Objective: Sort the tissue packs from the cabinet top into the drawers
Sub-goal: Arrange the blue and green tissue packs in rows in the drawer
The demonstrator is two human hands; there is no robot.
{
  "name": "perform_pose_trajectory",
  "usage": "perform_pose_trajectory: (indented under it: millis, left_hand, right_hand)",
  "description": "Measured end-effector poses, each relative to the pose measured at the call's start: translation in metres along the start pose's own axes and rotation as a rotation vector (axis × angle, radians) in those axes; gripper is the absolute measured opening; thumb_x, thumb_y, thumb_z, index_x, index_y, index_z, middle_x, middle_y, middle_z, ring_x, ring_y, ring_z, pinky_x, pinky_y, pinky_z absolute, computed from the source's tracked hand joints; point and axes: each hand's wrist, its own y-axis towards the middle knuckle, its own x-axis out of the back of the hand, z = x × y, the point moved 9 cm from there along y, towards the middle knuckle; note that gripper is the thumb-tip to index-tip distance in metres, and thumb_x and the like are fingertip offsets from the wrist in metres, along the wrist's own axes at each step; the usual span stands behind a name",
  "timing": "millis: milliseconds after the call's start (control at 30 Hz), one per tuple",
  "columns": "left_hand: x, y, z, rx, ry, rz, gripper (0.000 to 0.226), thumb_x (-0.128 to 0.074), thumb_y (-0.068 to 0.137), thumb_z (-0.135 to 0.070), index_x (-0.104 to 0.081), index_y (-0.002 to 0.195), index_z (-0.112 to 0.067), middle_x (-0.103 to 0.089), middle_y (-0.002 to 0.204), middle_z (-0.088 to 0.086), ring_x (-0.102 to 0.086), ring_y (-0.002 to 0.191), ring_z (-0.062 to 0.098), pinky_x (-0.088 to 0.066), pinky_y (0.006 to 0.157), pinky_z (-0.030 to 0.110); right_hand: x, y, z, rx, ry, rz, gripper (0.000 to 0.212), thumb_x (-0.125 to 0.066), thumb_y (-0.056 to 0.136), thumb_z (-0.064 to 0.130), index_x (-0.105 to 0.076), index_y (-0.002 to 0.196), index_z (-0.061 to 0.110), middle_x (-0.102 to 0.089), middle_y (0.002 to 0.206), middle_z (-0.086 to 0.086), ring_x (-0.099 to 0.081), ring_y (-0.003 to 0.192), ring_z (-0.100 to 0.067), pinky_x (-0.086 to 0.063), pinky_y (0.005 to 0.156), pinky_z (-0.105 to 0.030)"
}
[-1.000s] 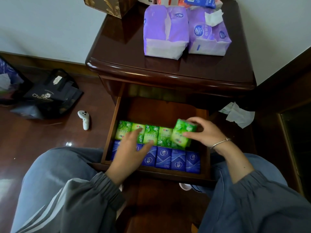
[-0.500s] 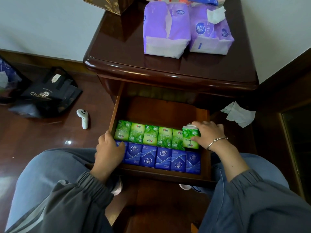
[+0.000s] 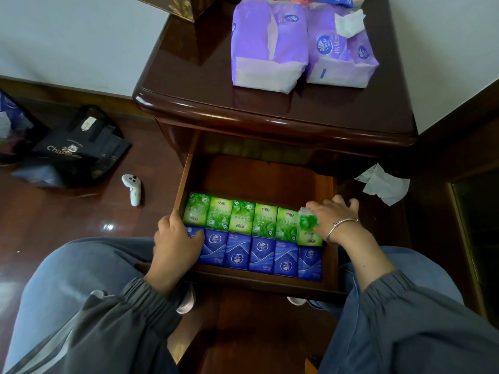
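The open wooden drawer (image 3: 270, 182) holds a back row of several green tissue packs (image 3: 241, 218) and a front row of several blue packs (image 3: 262, 253). My right hand (image 3: 333, 218) presses the rightmost green pack (image 3: 309, 233) into the right end of the green row, fingers curled over its top. My left hand (image 3: 175, 244) rests on the drawer's left front corner, thumb on the side wall, fingers covering the leftmost blue pack. On the cabinet top (image 3: 194, 85) lie two large purple tissue packs (image 3: 267, 47), one with a tissue sticking out.
A gold box (image 3: 175, 6) sits at the cabinet's back left corner. On the floor lie a black bag (image 3: 73, 149), a white controller (image 3: 132, 188) and a crumpled tissue (image 3: 383, 184). My knees flank the drawer front.
My right hand has carried the green pack down into the right end of the green row. My left hand has moved from the packs to the drawer's left front corner.
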Motion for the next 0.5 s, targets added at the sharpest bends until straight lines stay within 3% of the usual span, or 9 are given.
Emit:
perform_pose_trajectory:
  millis: [100,233,500]
  left_hand:
    - [-0.0007,0.0004,0.0002,0.000,-0.005,-0.002,0.064,-0.058,0.088,-0.026,-0.029,0.143,-0.010,-0.032,0.143,0.016,-0.037,0.127,0.040,-0.034,0.104,0.049]
    - [-0.0017,0.0007,0.0009,-0.004,-0.012,-0.003,0.065,-0.059,0.088,-0.025,-0.029,0.144,-0.010,-0.032,0.142,0.017,-0.036,0.127,0.041,-0.032,0.106,0.048]
    - [-0.0037,0.0017,0.0017,-0.005,0.001,-0.009,0.066,-0.059,0.088,-0.026,-0.029,0.144,-0.008,-0.030,0.144,0.016,-0.034,0.128,0.041,-0.031,0.106,0.047]
  right_hand:
    - [-0.0032,-0.0005,0.0043,0.000,-0.111,-0.016,0.058,-0.069,0.070,0.022,-0.045,0.122,0.030,-0.048,0.125,0.000,-0.029,0.127,-0.026,-0.017,0.104,-0.054]
    - [-0.0051,0.0014,0.0061,-0.004,-0.106,-0.043,0.065,-0.065,0.073,0.021,-0.039,0.132,0.029,-0.044,0.133,0.002,-0.028,0.130,-0.025,-0.018,0.105,-0.052]
    - [-0.0086,0.0087,0.0092,-0.007,-0.048,-0.073,0.050,-0.059,0.083,0.033,-0.044,0.130,0.025,-0.053,0.130,0.003,-0.039,0.127,-0.022,-0.018,0.105,-0.050]
